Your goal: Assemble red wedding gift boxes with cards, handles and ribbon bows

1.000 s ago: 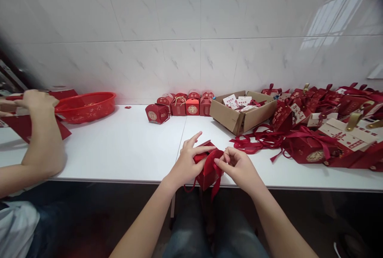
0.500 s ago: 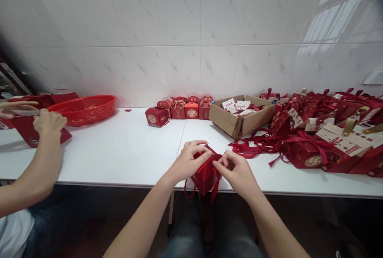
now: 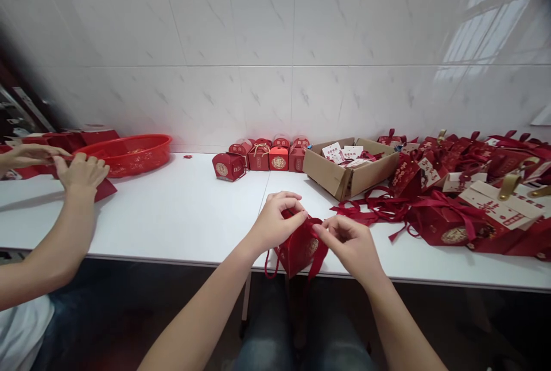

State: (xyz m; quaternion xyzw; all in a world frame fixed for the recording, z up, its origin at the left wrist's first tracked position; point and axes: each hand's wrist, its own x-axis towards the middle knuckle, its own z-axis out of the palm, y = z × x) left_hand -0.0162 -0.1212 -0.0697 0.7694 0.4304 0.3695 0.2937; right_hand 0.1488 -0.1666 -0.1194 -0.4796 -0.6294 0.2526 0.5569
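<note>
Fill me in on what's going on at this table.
The person's left hand holds a red box near its top, at the near edge of the white table; the right hand pinches red ribbon on it. Beyond are an open carton and loose ribbons. At left, a co-worker's hands work beside a red basin.

White table point(image 3: 181, 204) in front of me, spans the full view. On it, my left: red plastic basin point(image 3: 142, 159), toward the back. Small red scrap point(image 3: 188, 157) just beside it. Ahead of me, small red boxes point(image 3: 279, 158) grouped along the back. Right of those, open cardboard carton point(image 3: 325, 177). Dark red ribbons point(image 3: 357, 215), loose tangle in front of carton. My far right: heaped red gift boxes point(image 3: 439, 224), some white-topped.
</note>
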